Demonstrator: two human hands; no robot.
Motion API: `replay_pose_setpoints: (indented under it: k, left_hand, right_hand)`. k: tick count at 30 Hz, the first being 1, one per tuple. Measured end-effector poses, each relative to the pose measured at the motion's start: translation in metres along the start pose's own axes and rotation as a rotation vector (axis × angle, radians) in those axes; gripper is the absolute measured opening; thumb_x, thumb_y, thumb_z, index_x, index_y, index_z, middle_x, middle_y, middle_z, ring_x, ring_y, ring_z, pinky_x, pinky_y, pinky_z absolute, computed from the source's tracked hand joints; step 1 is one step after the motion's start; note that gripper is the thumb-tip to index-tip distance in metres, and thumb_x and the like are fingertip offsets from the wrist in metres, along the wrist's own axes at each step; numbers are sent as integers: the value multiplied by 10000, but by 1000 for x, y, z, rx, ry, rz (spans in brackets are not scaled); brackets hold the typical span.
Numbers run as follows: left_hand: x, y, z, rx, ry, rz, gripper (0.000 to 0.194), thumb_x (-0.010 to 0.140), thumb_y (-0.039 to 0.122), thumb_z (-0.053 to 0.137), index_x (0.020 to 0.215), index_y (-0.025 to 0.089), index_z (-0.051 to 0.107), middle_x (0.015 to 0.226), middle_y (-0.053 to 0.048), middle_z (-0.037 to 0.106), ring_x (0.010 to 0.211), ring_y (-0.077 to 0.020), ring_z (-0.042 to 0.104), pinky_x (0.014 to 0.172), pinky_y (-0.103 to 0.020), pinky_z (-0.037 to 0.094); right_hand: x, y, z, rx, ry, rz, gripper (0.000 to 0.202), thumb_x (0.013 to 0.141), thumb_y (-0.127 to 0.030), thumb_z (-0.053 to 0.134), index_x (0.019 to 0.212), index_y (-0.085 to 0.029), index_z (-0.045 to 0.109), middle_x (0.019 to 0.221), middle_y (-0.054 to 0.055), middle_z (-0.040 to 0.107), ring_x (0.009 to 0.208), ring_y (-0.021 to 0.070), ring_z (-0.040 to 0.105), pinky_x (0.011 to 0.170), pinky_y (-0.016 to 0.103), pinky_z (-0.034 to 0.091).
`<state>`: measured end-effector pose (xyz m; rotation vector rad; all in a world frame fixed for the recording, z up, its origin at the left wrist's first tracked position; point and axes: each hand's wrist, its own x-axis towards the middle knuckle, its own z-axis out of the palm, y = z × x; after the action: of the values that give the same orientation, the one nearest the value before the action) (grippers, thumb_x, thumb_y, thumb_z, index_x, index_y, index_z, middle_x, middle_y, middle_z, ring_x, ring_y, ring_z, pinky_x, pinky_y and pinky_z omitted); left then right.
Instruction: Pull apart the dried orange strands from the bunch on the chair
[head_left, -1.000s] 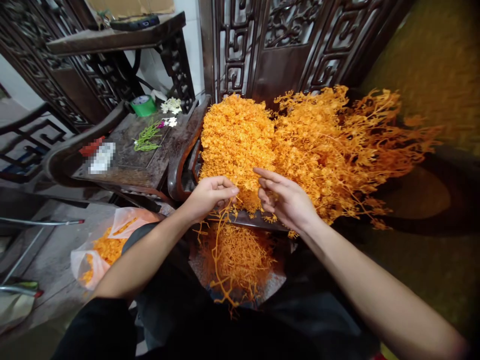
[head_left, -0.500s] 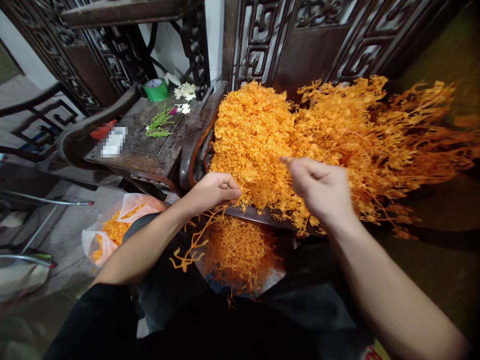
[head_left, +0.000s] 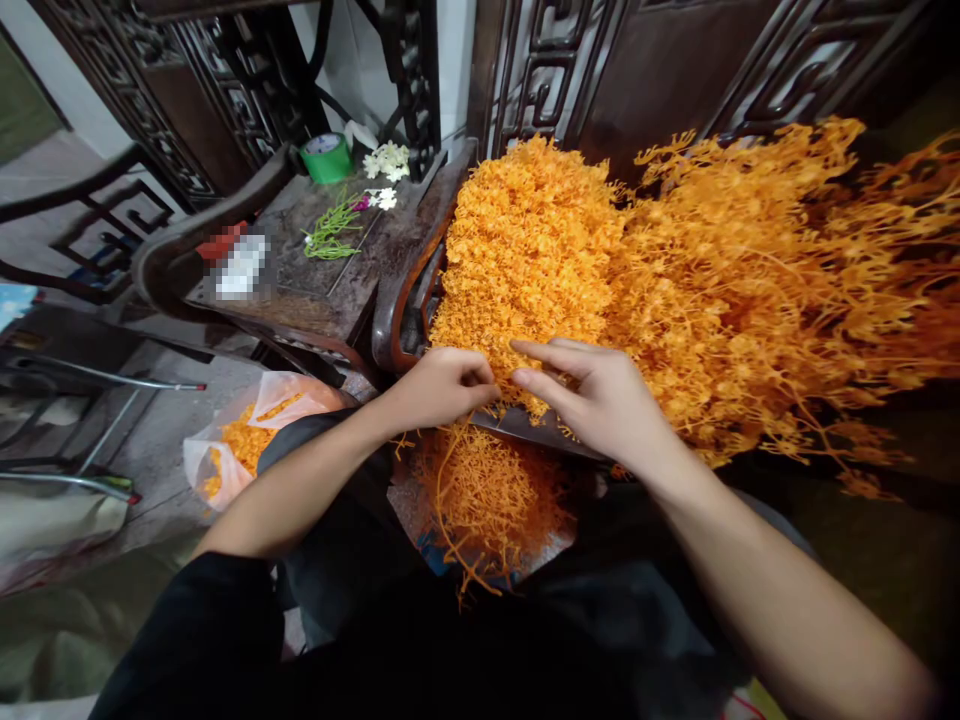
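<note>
My left hand is closed in a pinch on an orange branched stem that hangs below it. Just to its right, my right hand is open, thumb and fingers apart, with nothing seen between them. Both hands are at the front edge of a dark wooden seat. On that seat lies a thick heap of small orange blossoms, and beside it a pile of orange flower branches reaches to the right. Under the hands is a bundle of bare orange stems between my legs.
A dark wooden chair at the left bears green tape, green stems, white flowers and a blurred packet. A plastic bag of orange bits stands on the floor. Metal tubes lie far left.
My right hand has come left and down toward my left hand, and its fingers have opened from a pinch. The stem in my left hand has swung to hang more steeply.
</note>
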<state>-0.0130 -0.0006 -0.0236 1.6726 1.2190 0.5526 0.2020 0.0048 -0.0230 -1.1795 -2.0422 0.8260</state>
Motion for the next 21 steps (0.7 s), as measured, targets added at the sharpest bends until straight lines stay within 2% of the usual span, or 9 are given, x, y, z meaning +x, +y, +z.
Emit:
replay_pose_setpoints:
  k: [4,7,9,11,13,16,19,21]
  left_hand:
    - [-4,0,2,146,43,100,131,871,224,635,758,164,667,654,16,660,588,-97,569,591,-243,422]
    - [-8,-1,2,226,65,156,146,890,216,603,764,171,662,690,6,685,632,-111,595,641,-267,426]
    - [-11,-3,1,259,78,195,151,899,200,582,766,175,649,691,9,682,632,-111,589,651,-274,413]
    - [-14,-4,-1,287,83,223,147,902,179,567,774,177,639,686,13,671,622,-109,578,642,-275,394]
    - [-16,-5,-3,311,90,235,143,898,163,560,777,178,635,680,11,662,614,-110,570,629,-276,376]
    - [-21,-4,-7,333,117,234,135,883,155,560,774,180,636,661,5,654,599,-119,563,612,-290,360]
    - [-27,-2,-14,329,146,221,133,828,128,574,721,186,626,622,-1,641,576,-131,551,594,-307,353]
    - [-34,-2,-20,279,98,195,150,770,104,582,653,194,613,572,4,618,526,-127,521,558,-306,346]
  right_hand:
    - [2,1,13,-66,-50,-28,275,977,-427,629,999,-211,798,868,66,717,786,202,659,774,356,492]
    - [7,5,17,-52,-92,0,273,974,-416,628,1059,-202,773,1024,93,753,945,243,696,895,398,511]
    - [10,7,16,58,-171,49,306,972,-444,628,1113,-203,752,1093,95,754,1039,257,695,951,413,513]
    - [12,7,15,206,-283,126,334,978,-505,604,1018,-204,743,957,68,749,951,230,698,862,372,540]
    - [12,5,17,310,-352,210,406,968,-579,590,858,-202,691,711,18,650,733,176,637,679,308,511]
    - [9,1,29,361,-305,265,479,934,-652,601,750,-210,587,553,-45,453,543,119,446,530,265,387]
    - [9,2,35,342,-173,269,507,922,-670,607,707,-220,517,547,-51,396,496,106,348,492,269,317]
    - [16,10,28,280,-65,259,516,948,-700,532,740,-227,526,553,-43,385,481,113,316,479,283,276]
